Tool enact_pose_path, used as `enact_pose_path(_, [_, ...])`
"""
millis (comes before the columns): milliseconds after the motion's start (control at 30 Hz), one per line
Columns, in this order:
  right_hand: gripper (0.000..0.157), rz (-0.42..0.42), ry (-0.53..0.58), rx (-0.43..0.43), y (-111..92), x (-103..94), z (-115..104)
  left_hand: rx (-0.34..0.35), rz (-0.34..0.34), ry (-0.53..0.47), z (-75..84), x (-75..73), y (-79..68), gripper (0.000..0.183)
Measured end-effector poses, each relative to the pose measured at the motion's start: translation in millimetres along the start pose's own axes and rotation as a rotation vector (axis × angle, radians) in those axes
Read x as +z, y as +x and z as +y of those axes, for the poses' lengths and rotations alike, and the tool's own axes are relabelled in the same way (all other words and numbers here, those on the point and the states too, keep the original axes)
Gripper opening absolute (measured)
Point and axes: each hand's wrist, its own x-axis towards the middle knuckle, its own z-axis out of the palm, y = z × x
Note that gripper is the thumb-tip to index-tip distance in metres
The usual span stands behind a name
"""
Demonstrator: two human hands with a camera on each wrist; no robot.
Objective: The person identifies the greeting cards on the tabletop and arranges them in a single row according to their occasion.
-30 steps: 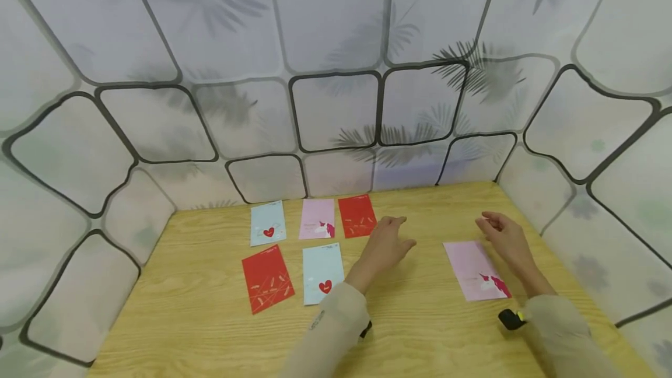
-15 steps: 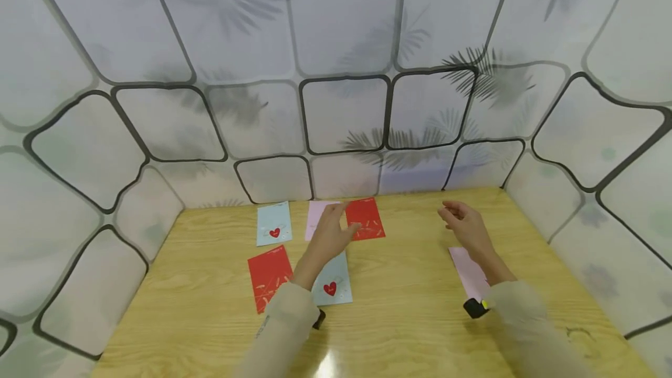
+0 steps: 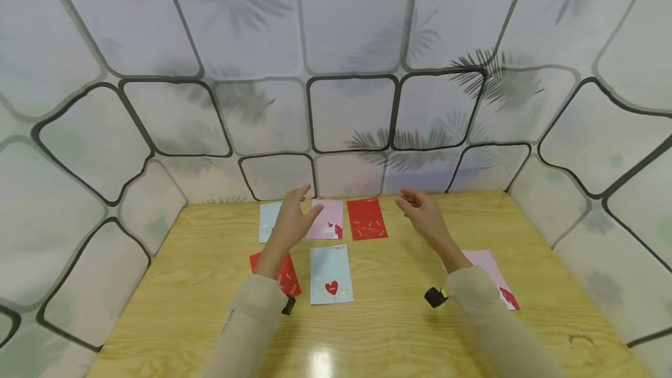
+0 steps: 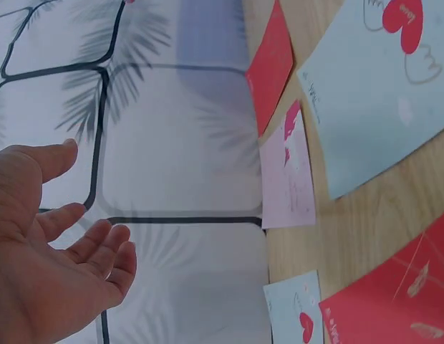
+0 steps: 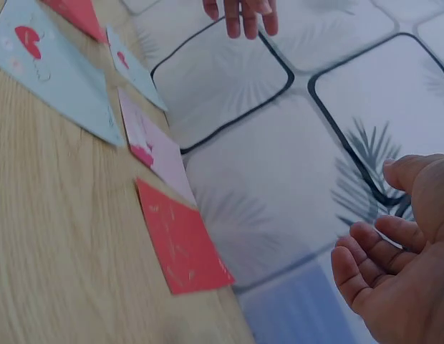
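My left hand (image 3: 291,219) hangs above the left cards with fingers loosely bent and nothing in them; its palm shows in the left wrist view. Over the table right of the back red card (image 3: 367,219) is my right hand (image 3: 423,214), relaxed and holding nothing. The back row also has a pink unicorn card (image 3: 325,219) and a light blue heart card (image 3: 266,221), partly covered by the left hand. In front lie a red card (image 3: 288,277), partly behind the left forearm, and a light blue heart card (image 3: 331,273). Another pink unicorn card (image 3: 485,264) is partly under the right sleeve.
The cards lie flat on a light wood table (image 3: 388,331). A patterned fabric wall (image 3: 349,112) rises along its back and both sides. Small black devices, one at the left wrist (image 3: 288,305) and one at the right wrist (image 3: 435,297), stick out below the cuffs.
Both hands have swept left in the head view, the left from beside the back red card, the right from beside the separate pink card. The cards stay in their places on the table.
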Motion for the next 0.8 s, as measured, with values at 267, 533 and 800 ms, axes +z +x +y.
enact_pose_path(267, [0.044,0.008,0.005,-0.068,12,29.2,-20,0.011,0.048,-0.004,-2.2,-18.2,3.7,0.064])
enact_pose_path(533, [0.047,-0.028,0.016,-0.087,15,57.3,-37,0.019,0.1,-0.022,-6.3,-28.1,3.1,0.063])
enact_pose_path(800, [0.046,-0.047,-0.02,-0.103,23,72.3,-29,-0.008,0.097,-0.044,-16.6,-31.0,6.2,0.065])
